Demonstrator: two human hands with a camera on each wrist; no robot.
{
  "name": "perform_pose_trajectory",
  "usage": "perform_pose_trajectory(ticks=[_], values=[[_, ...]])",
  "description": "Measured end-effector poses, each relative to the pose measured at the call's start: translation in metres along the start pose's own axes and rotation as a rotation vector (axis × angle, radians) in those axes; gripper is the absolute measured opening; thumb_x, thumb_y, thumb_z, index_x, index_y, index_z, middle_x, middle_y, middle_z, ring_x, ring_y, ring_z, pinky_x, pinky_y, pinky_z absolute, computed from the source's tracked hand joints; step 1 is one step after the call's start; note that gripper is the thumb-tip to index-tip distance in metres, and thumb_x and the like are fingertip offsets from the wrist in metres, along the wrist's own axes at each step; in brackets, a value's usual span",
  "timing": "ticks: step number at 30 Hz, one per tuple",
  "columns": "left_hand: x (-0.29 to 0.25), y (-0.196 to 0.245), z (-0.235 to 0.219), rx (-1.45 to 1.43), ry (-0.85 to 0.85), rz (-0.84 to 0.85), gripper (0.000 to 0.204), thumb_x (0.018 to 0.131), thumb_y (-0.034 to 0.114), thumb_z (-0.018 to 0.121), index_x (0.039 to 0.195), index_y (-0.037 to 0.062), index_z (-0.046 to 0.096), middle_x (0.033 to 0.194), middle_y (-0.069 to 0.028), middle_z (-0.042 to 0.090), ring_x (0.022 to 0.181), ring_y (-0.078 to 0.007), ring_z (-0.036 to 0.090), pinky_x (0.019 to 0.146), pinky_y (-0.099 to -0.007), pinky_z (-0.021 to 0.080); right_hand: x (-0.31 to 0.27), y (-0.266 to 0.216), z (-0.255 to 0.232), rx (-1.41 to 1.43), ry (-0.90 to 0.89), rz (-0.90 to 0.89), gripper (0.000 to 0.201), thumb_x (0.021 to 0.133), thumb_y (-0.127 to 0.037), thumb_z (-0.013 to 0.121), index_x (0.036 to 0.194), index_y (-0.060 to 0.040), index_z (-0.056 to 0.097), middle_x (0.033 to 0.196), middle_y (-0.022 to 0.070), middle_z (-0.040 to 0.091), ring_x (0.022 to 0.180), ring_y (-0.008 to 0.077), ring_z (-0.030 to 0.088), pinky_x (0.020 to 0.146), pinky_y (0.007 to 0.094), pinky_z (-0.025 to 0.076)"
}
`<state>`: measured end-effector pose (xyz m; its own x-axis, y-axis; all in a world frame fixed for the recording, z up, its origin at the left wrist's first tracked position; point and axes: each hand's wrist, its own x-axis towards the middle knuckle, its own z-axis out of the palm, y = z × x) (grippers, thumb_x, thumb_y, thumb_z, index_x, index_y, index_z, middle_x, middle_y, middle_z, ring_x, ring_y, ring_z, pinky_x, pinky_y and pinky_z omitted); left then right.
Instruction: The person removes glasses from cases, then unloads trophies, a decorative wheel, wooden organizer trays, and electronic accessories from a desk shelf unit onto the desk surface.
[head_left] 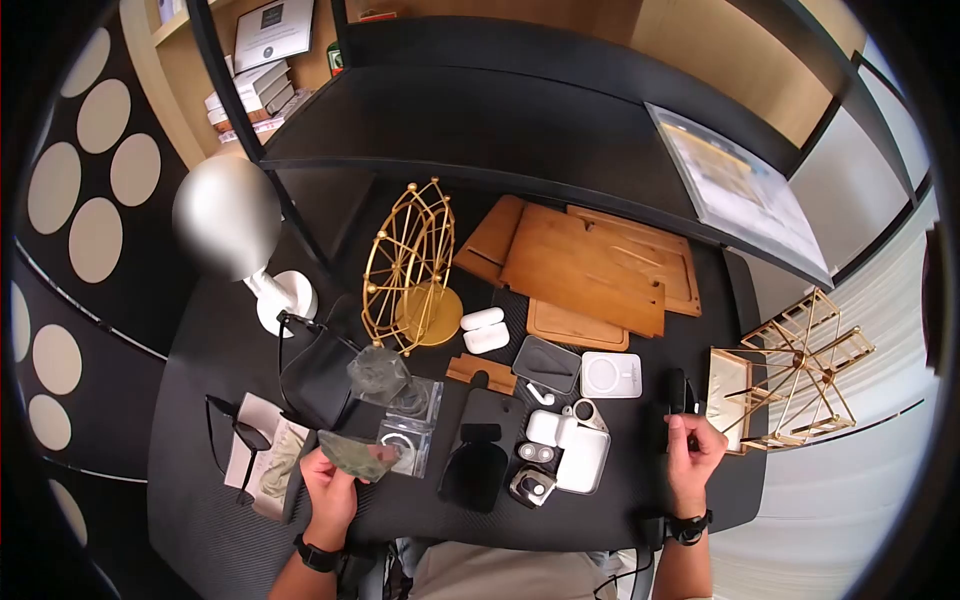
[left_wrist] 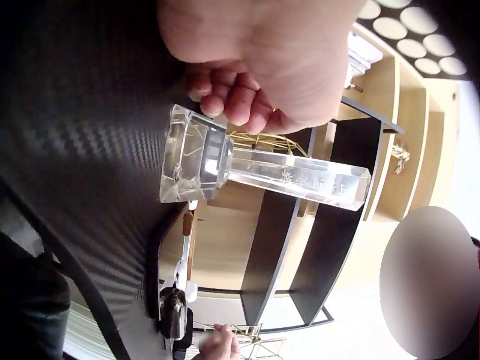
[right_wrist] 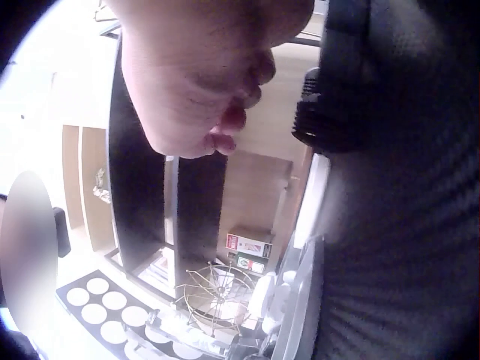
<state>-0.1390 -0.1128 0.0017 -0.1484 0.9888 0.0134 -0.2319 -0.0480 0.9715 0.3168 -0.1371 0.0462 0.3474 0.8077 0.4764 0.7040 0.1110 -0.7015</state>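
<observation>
In the head view my left hand (head_left: 332,492) is beside a greenish clear slab (head_left: 350,455); whether it touches cannot be told. A clear crystal column (left_wrist: 300,178) rises upright from a faceted base on the black table in the left wrist view. Near it the fingers of my left hand (left_wrist: 255,56) hang loosely curled, with nothing visible in them. My right hand (head_left: 696,450) is at the right side, close to a black object (head_left: 680,393). The right wrist view shows my right hand (right_wrist: 202,75) with loosely curled fingers and nothing seen in them.
A gold wheel stand (head_left: 410,265), wooden boards (head_left: 585,265) and a white lamp (head_left: 228,215) stand at the back. White earbud cases (head_left: 545,428) and a black pouch (head_left: 475,465) lie centrally. Sunglasses (head_left: 250,436) lie left; another gold wheel (head_left: 800,365) stands right.
</observation>
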Motion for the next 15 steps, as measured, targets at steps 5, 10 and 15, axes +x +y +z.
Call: perform_pose_trajectory(ticks=[5,10,15], values=[[-0.001,-0.001,0.004,-0.034,0.020,0.015,0.012,0.098,0.008,0.071,0.095,-0.0033,0.074,0.090,-0.0182,0.077,0.069,-0.0172,0.067,0.060,-0.0280,0.051,-0.010,-0.019,-0.022,0.388,-0.153,0.266,0.016,0.098,-0.006,0.073,0.084,0.0005,0.075,0.069,0.0010,0.072,0.053,0.0058,0.057,0.051,0.0243,0.044],[0.001,-0.021,-0.016,0.000,-0.041,0.005,0.017,0.098,0.007,0.071,0.086,-0.0040,0.065,0.089,-0.0062,0.069,0.080,-0.0121,0.064,0.071,-0.0258,0.050,-0.007,-0.038,-0.082,0.194,-1.537,0.581,0.022,0.099,-0.025,0.071,0.098,-0.0032,0.077,0.084,0.0051,0.078,0.069,0.0109,0.071,0.064,0.0257,0.055],[0.004,-0.012,0.000,-0.021,0.054,0.082,0.016,0.099,0.001,0.070,0.085,-0.0044,0.062,0.088,-0.0074,0.068,0.082,-0.0119,0.063,0.076,-0.0245,0.048,-0.102,0.001,-0.105,-0.015,-1.707,1.206,0.042,0.103,-0.047,0.067,0.108,-0.0063,0.079,0.087,0.0045,0.078,0.085,0.0126,0.075,0.078,0.0272,0.057]])
